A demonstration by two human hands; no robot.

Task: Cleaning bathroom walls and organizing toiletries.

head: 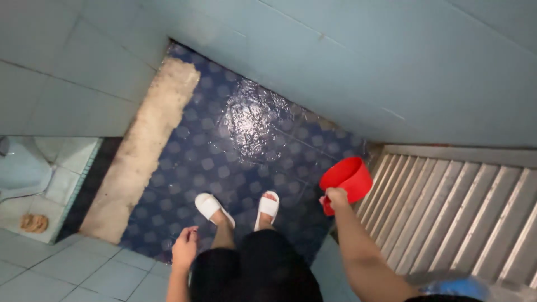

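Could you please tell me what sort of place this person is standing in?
Most likely a tiled bathroom or wash area. The blue floor is wet, the walls are pale tiles, and the right hand holds a red dipper of the kind used for scooping water.

Right hand (336,197) gripping; left hand (184,249) (seemingly loose) hanging.
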